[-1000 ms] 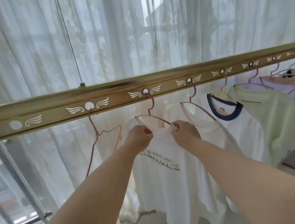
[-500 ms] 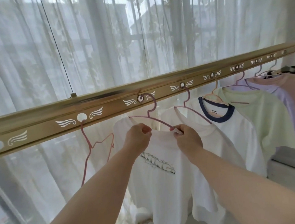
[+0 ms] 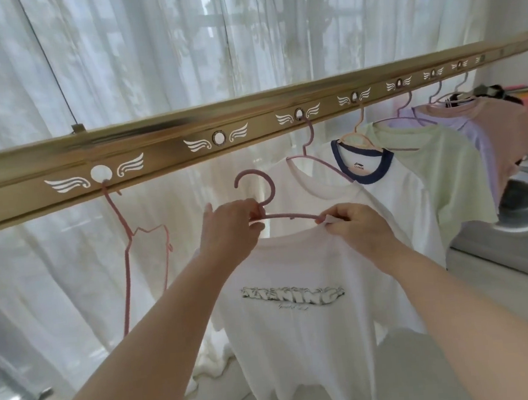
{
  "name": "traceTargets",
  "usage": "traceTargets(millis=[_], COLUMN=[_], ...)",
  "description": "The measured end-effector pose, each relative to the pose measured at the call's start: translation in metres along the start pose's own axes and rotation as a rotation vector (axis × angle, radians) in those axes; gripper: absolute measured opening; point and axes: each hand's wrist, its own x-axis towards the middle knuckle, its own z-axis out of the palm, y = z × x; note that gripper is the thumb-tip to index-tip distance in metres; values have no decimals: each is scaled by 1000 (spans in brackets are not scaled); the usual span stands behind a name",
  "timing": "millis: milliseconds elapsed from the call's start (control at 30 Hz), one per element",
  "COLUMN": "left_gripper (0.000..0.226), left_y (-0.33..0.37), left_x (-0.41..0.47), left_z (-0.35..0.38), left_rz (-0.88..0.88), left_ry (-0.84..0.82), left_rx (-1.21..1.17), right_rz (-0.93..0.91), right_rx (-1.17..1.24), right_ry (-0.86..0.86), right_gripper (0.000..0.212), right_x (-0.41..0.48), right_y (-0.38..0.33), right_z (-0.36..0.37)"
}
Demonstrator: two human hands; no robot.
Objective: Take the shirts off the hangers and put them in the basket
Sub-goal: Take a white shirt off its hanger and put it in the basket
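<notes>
Fingers of the left hand are curled round the pink hanger at the base of its hook. The collar of the printed shirt is pinched between the thumb and fingertips of the right hand, right at the tip of the hanger's right arm. The hanger is held roughly level, with its hook free in the air just below the rail. The shirt is draped on it and hangs full length between the forearms. The basket is not seen in this view.

The step in hand is judged to be the freeing of the collar from the hanger. Several things could be spoiled from here. If the collar is dragged sideways over the arm tip rather than eased round it, the neckline could be stretched or caught. If the left grip is loosened as the cloth comes away, the hanger could be dropped, or its open hook snagged in the plain white shirt just behind. If only the collar edge is pinched, the shirt could slip to the floor under its own weight. Since the basket's place cannot be told, it could be missed by a blind toss. More shirts are hung along the rail to the right, so the task is judged far from finished.
</notes>
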Motion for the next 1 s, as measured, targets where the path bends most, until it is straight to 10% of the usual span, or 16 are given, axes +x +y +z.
traceTargets(millis=[233,500,867,1000], left_gripper=[11,13,9,6], left_y=[16,29,-12,-24], left_x=[-36,-45,-27,-29], left_z=[8,16,26,36], left_rz=[-62,-120,-220,-282], left_ry=[46,8,45,111], left_rx=[-162,-85,-55,-376], right_rz=[-146,-127,87,315], right_rx=[-498,-748,-567,184], right_ry=[467,514,338,307], right_gripper=[31,22,25,19], right_x=[-33,-43,-42,-25], right_y=[15,31,40,49], right_z=[6,9,-28,-32])
